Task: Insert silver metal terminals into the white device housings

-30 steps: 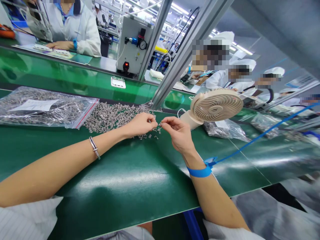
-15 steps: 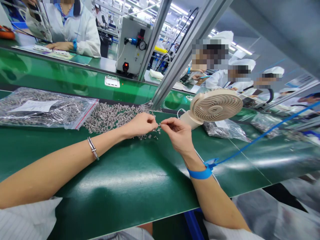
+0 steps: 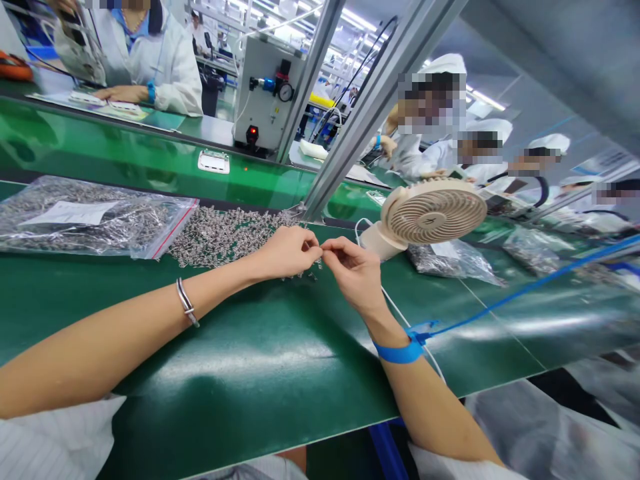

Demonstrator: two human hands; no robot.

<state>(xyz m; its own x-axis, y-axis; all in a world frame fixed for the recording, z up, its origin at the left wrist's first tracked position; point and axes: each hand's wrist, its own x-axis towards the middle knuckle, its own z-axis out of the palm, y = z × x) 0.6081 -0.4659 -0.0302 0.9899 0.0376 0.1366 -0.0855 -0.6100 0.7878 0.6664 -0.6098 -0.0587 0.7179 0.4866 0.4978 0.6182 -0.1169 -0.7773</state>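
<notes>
My left hand (image 3: 285,252) and my right hand (image 3: 353,270) meet fingertip to fingertip over the green mat (image 3: 260,347), at the near edge of a loose pile of small metal parts (image 3: 220,233). Both hands pinch with closed fingers; a tiny metal part seems to sit between the fingertips, too small to make out. A silver bracelet (image 3: 187,301) is on my left wrist. On my right wrist sits a blue wrist strap (image 3: 400,350) with a blue cord running off to the right.
A clear zip bag of metal parts (image 3: 85,217) lies left of the pile. A small beige fan (image 3: 430,212) stands right of my hands, with more bags (image 3: 453,259) behind it. A conveyor (image 3: 125,160) carries a white part (image 3: 214,161). People in white coats work beyond it.
My two hands have closed the small gap between their fingertips and now touch. The white part on the conveyor has moved left.
</notes>
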